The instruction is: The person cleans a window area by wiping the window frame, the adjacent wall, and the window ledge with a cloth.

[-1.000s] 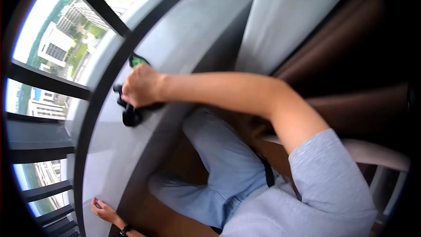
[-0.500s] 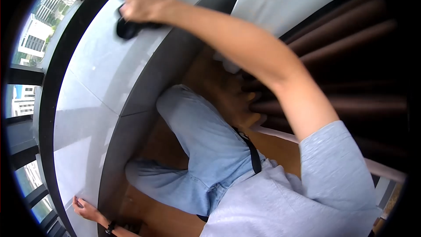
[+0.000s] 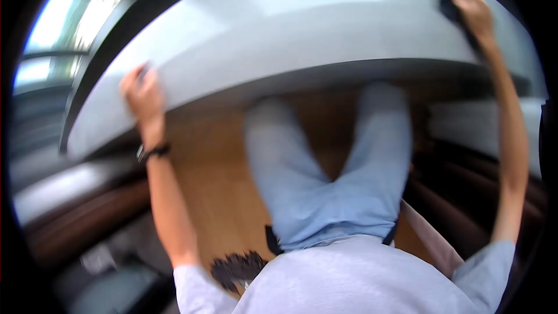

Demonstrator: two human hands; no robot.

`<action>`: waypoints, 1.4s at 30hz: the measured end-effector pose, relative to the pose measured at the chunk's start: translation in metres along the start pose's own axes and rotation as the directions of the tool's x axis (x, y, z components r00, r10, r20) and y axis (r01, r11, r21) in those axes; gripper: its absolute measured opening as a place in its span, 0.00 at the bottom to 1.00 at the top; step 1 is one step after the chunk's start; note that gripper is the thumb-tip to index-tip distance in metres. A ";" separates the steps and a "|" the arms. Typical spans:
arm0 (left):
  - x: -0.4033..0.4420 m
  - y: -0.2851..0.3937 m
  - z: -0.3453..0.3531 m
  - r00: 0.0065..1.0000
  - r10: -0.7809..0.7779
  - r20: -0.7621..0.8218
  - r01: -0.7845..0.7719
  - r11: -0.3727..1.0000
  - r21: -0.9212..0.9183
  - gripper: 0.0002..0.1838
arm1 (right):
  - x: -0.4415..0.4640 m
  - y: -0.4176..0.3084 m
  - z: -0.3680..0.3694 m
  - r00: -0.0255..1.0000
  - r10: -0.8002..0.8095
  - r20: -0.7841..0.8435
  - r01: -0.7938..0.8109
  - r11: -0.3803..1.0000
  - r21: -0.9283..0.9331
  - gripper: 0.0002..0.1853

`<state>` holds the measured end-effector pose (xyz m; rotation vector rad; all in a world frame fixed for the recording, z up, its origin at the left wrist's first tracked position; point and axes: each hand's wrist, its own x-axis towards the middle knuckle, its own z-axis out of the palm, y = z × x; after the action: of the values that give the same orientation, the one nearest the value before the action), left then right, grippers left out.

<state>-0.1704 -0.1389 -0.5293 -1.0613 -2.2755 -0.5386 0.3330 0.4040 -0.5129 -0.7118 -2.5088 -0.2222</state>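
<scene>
My right hand [image 3: 474, 11] is at the far right end of the pale window ledge [image 3: 279, 40], its fingers closed on a black object [image 3: 450, 7]. The object is blurred, and its exact shape cannot be made out. At the ledge's left part rests my left hand [image 3: 143, 94], fingers curled, with a small dark thing [image 3: 142, 74] between them that is too blurred to name. A dark band circles the left wrist. Between the two hands lies a wide stretch of the ledge.
Behind the ledge runs a dark window frame [image 3: 110, 35]. Below are my legs in light blue jeans [image 3: 331, 197] on a brown floor [image 3: 218, 197]. Dark curtains [image 3: 465, 189] hang at the right, and a dark fringed item [image 3: 238, 268] lies at the lower left.
The view has swung round, so the ledge now spans the top. My right hand shows far right instead of upper left, still holding the black object; my left hand appears higher.
</scene>
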 end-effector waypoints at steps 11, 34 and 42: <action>0.004 0.075 -0.038 0.953 -0.297 0.066 0.296 0.955 0.023 0.14 | 0.101 -0.079 0.114 0.725 -0.684 -0.075 0.592 0.676 -0.438 0.30; 0.002 0.091 -0.046 0.960 -0.274 0.051 0.273 0.961 0.031 0.15 | 0.106 -0.319 0.054 0.978 -0.108 0.180 0.076 0.982 0.175 0.21; -0.002 0.081 -0.042 0.962 -0.268 0.054 0.270 0.962 -0.038 0.14 | 0.049 -0.394 -0.029 0.968 -0.248 -0.037 0.230 0.822 0.520 0.16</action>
<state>-0.0919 -0.1149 -0.4894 -0.7964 -2.4785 -0.6824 0.1017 0.0834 -0.4693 -0.1756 -2.5108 0.3832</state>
